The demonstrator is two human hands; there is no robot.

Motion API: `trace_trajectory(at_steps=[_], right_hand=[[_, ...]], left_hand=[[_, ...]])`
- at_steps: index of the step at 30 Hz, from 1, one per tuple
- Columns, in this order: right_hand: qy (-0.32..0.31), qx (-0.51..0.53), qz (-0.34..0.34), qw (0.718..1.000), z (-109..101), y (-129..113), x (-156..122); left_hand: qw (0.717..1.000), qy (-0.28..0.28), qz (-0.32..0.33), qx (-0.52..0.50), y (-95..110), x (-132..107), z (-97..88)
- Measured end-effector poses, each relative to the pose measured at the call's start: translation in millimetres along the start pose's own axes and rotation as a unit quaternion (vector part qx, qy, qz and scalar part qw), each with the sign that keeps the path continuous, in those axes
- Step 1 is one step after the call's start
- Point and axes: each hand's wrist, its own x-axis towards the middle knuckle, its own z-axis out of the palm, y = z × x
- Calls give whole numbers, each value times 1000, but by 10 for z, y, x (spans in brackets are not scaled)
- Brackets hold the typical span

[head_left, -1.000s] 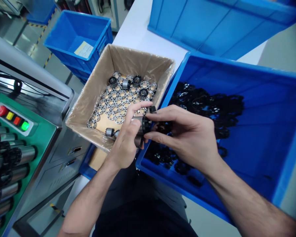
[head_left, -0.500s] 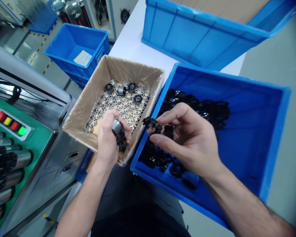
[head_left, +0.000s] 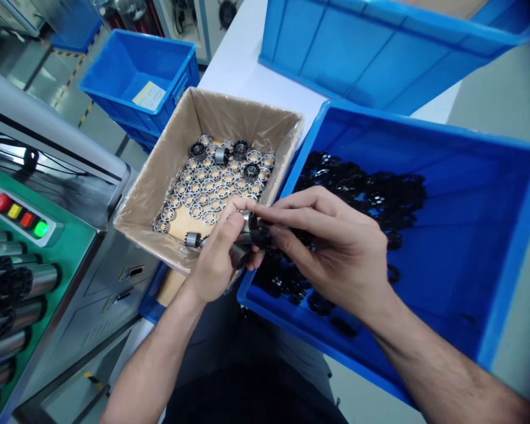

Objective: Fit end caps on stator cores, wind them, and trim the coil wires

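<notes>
My left hand (head_left: 218, 256) is closed round a short metal cylinder (head_left: 246, 228), which looks like a motor stator core. Lower in the same palm, a second metal cylinder (head_left: 238, 255) shows in part. At the right end of the upper core sits a black plastic end cap (head_left: 261, 234), with the fingertips of my right hand (head_left: 340, 253) pinched on it. The cap touches the core; how far it is seated I cannot tell. Both hands meet between the plastic-lined carton (head_left: 159, 159) and the blue bin (head_left: 481, 235).
Rows of metal cores (head_left: 201, 185) stand in the carton, several with black caps. Loose black caps (head_left: 357, 188) lie in the bin. A taller blue crate (head_left: 357, 53) is behind, another blue crate (head_left: 115, 76) far left. A green machine (head_left: 70, 227) with lit buttons stands left.
My hands have come together: the left moved right with the core, and the black cap in my right fingers now meets its end. A capped core now lies near the carton's front.
</notes>
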Motion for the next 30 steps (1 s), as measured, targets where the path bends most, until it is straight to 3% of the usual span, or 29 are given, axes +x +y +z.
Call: trace_trajectory(at_steps=[6, 14, 16, 19, 21, 23, 25, 27, 30], right_hand=[[20, -10, -20, 1000, 30, 41, -8], [68, -69, -59, 994, 105, 27, -58], [50, -54, -34, 997, 97, 35, -57], [19, 12, 72, 997, 13, 79, -13], [55, 67, 146, 985, -66, 127, 31], [107, 104, 188, 971, -132, 174, 68], [115, 112, 209, 965, -169, 204, 88], [78, 109, 219, 966, -176, 214, 87], [12, 113, 214, 970, -149, 200, 59]], left_hand=[[998, -57, 11, 20, -17, -9, -49], [996, -76, 12, 47, -58, -19, -23], [995, -73, 13, 63, -38, -14, -59], [984, -32, 79, 157, 134, -13, -243], [941, 15, 101, 322, 344, -22, -424], [868, 16, 62, 492, 565, -27, -586], [801, -43, -10, 597, 719, -22, -685], [746, -111, -74, 653, 772, -3, -714], [686, -175, -138, 692, 734, 35, -700]])
